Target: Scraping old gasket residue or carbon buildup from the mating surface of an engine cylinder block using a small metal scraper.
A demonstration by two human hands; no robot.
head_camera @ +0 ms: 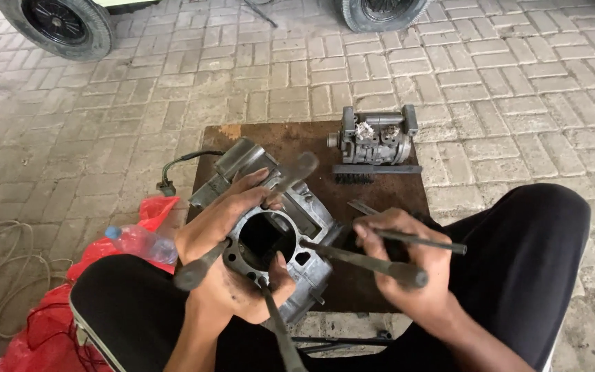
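A grey metal engine case [304, 213] with a round bore lies on a brown board [380, 189] on the pavement. Long steel studs stick out of its face toward me. My left hand [232, 238] grips the case around the bore, fingers over the top and thumb at the lower rim. My right hand [404, 262] holds a thin dark metal rod [421, 240], and one stud [366, 260] passes under its fingers.
A grey cylinder head [374, 141] stands at the board's far edge, with a wire brush [373, 171] in front of it. A red plastic bag [70, 282] and a clear bottle [142, 242] lie at left. Vehicle tyres [56, 24] stand on the brick paving behind. My knees flank the board.
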